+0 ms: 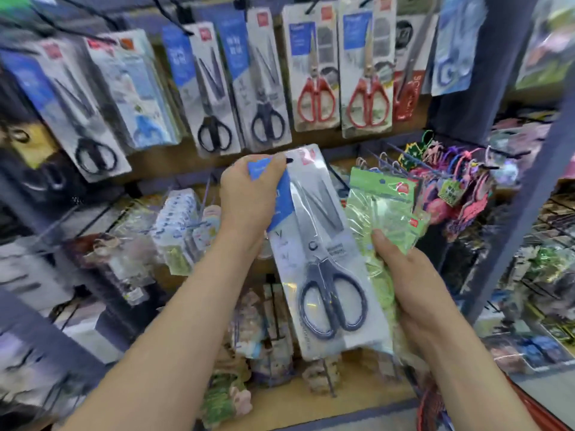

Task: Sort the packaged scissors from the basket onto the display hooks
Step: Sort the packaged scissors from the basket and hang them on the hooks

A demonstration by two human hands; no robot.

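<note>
A pack of black-handled scissors (323, 256) on a grey and blue card is held up in front of the display. My left hand (249, 194) grips its top left corner, near the hanging hole. My right hand (417, 287) holds the pack's right side together with a green plastic packet (385, 206) lying behind it. On the hooks above hang matching black-handled scissors packs (264, 82) and red-handled scissors packs (314, 73). A red basket (435, 409) shows at the bottom right, mostly hidden by my right arm.
More scissors packs (84, 110) hang at the upper left. Hooks with hair ties and small trinkets (451, 178) jut out to the right of my hands. Lower hooks hold small packets (183, 225). A blue shelf upright (529, 197) stands on the right.
</note>
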